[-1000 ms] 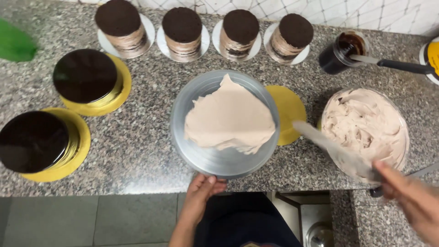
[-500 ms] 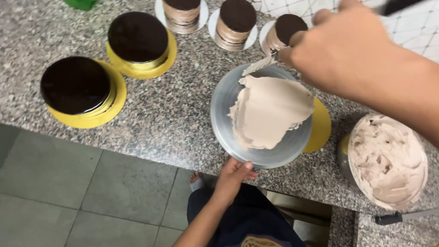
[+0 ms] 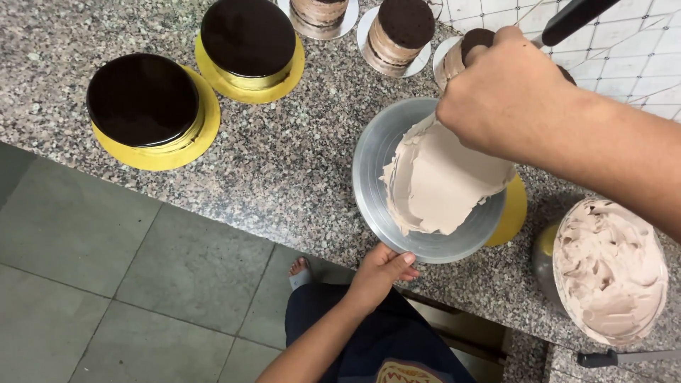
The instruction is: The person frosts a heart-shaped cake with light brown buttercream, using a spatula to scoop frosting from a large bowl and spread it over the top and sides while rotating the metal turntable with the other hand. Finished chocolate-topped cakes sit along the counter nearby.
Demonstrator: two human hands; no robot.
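A round metal turntable (image 3: pixel 376 152) stands on the granite counter near its front edge, covered with a thick layer of light brown cream (image 3: pixel 440 181). A yellow board (image 3: pixel 512 213) peeks out beneath it on the right. My left hand (image 3: pixel 383 273) grips the turntable's near rim from below. My right hand (image 3: pixel 511 99) is closed around a black-handled spatula (image 3: pixel 567 20), whose blade rests on the far edge of the cream. A bowl of the same cream (image 3: pixel 610 273) sits at the right.
Two dark chocolate-glazed cakes on yellow boards (image 3: pixel 142 99) (image 3: pixel 248 39) stand at the left. Small layered cakes on white discs (image 3: pixel 401 32) line the tiled back wall. A black handle (image 3: pixel 624 358) lies by the bowl. Grey floor tiles (image 3: pixel 106 284) lie below the counter edge.
My right hand has carried the spatula from the cream bowl at the right over to the turntable's far side and lowered it onto the cream. The view has shifted left.
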